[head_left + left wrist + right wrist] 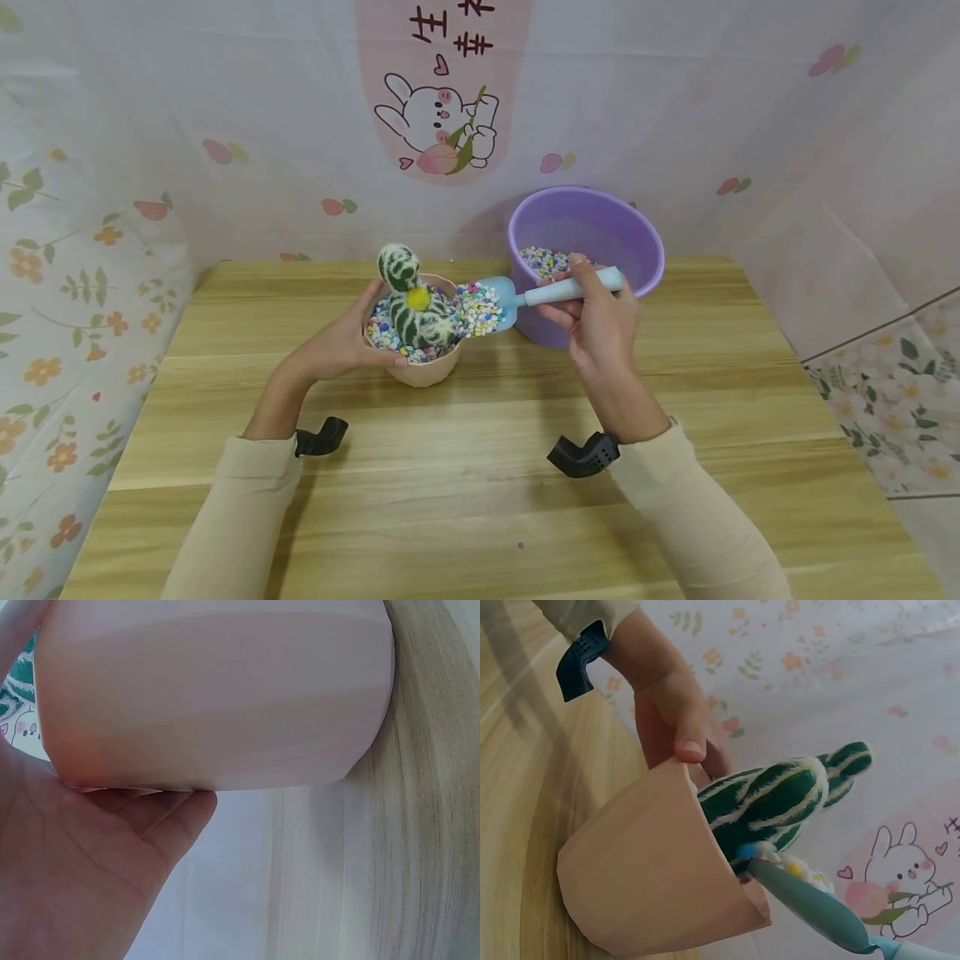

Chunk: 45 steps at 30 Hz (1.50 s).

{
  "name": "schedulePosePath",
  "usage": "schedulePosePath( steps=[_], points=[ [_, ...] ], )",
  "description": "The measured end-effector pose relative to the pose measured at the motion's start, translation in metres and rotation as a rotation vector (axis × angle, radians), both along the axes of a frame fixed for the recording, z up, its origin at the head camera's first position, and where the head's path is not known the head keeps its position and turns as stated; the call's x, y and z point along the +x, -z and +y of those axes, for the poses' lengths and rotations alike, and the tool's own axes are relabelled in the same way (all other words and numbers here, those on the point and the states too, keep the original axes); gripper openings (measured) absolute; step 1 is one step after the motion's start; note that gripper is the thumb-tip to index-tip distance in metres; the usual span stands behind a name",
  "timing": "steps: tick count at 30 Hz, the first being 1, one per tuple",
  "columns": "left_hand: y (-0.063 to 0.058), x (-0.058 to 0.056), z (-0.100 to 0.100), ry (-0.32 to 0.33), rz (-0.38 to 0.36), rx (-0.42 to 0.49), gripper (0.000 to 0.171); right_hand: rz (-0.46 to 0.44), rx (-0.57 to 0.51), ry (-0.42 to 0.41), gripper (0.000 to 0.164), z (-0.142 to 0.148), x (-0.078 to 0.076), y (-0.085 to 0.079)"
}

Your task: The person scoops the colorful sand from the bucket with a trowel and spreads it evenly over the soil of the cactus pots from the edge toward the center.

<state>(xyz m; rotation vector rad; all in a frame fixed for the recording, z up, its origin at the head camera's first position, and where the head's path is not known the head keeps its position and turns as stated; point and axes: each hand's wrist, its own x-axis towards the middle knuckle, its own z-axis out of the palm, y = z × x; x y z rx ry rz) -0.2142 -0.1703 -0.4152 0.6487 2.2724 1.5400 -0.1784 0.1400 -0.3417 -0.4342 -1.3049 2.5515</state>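
Note:
A green cactus with white fuzzy stripes (408, 312) stands in a pale peach flowerpot (424, 373), among multicoloured pebbles. My left hand (341, 337) grips the pot on its left side, thumb near the front rim. In the right wrist view that thumb lies over the rim of the pot (652, 862). My right hand (602, 321) holds a small light-blue shovel (564, 290) by its pale handle. The blade carries a heap of coloured pebbles (480, 310), and its tip reaches the pot's right rim beside the cactus.
Behind my right hand is a purple bucket (543, 327) with more coloured pebbles (546, 262) inside. One stray pebble (521, 545) lies on the wooden table (442, 492) near the front. A printed cloth (285, 100) hangs along the back.

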Motion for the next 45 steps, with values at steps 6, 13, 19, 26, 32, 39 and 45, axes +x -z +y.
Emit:
schedulePosePath(
  steps=[6,13,19,26,32,39,45],
  points=[
    [0.001,0.0,0.0,0.004,0.005,0.001,0.114,0.018,0.007,-0.008,0.023,-0.002,0.0,0.001],
    [0.001,0.0,0.0,-0.004,0.006,0.003,0.115,0.035,0.013,-0.008,0.024,-0.007,-0.001,0.002],
    [0.0,-0.001,0.0,0.003,-0.012,0.003,0.115,0.06,0.048,0.002,0.024,-0.009,-0.002,0.002],
    [-0.001,-0.003,-0.001,0.035,-0.038,0.004,0.117,0.072,0.086,0.003,0.026,-0.01,-0.003,0.003],
    [-0.003,-0.004,-0.003,0.047,-0.063,-0.033,0.121,0.062,0.102,0.015,0.025,-0.01,-0.004,0.001],
    [0.0,-0.006,-0.003,0.053,-0.072,0.016,0.12,0.075,0.118,0.014,0.026,-0.011,-0.006,-0.002],
    [0.0,-0.005,-0.003,0.039,-0.068,0.021,0.117,0.094,0.115,0.011,0.024,-0.012,-0.009,-0.002]
  ],
)
